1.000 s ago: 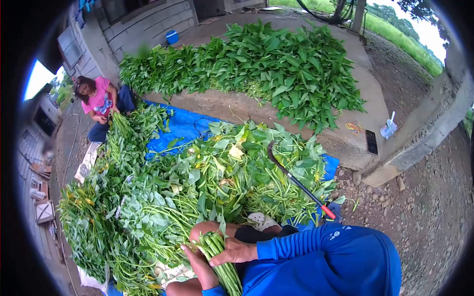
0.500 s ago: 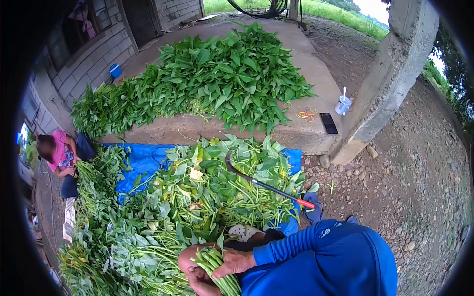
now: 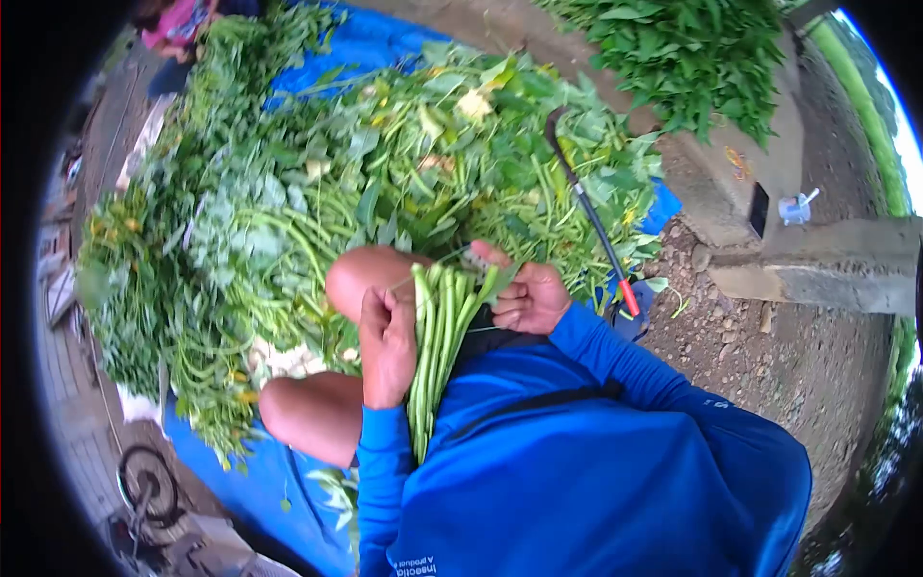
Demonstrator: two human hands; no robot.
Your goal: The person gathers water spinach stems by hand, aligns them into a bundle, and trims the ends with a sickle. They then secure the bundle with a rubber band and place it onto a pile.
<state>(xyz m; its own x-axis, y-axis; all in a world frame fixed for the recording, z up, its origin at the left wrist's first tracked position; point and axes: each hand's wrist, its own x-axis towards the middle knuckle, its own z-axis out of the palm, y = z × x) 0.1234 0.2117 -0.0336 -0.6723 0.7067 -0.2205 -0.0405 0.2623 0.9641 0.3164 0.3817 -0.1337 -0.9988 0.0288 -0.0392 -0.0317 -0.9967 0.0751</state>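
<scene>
1. A person in a blue long-sleeved top sits on the ground, bare knees drawn up, with a bundle of green stems [image 3: 435, 332] held upright against the chest, just in front of the knees.
2. The left hand [image 3: 387, 344] is closed round the middle of the bundle, its fingers [image 3: 377, 310] wrapped tight against the stalks.
3. The right hand [image 3: 531, 296] meets the bundle's top end. Its fingers [image 3: 508, 300] are curled in and pinch a leaf and stalk there.
4. The cut ends of the stems point down toward the lap, and the leafy tips rise between the two hands.
5. A broad heap of loose leafy greens [image 3: 288, 192] spreads beyond the knees and lies on a blue tarp [image 3: 370, 43].
6. A long-handled cutting tool [image 3: 588, 213], with a dark shaft, a curved blade and a red grip, rests across the right side of the heap, well apart from both hands.
7. To the right, a concrete ledge [image 3: 716, 197] carries a second pile of greens [image 3: 692, 48], a few rubber bands [image 3: 738, 160], a dark phone [image 3: 758, 210] and a small cup [image 3: 796, 206].
8. At the top left edge, another person in a pink top [image 3: 178, 19] is partly in view beside the greens.
9. A wheel [image 3: 149, 481] shows at the lower left, on bare ground past the tarp's edge.
</scene>
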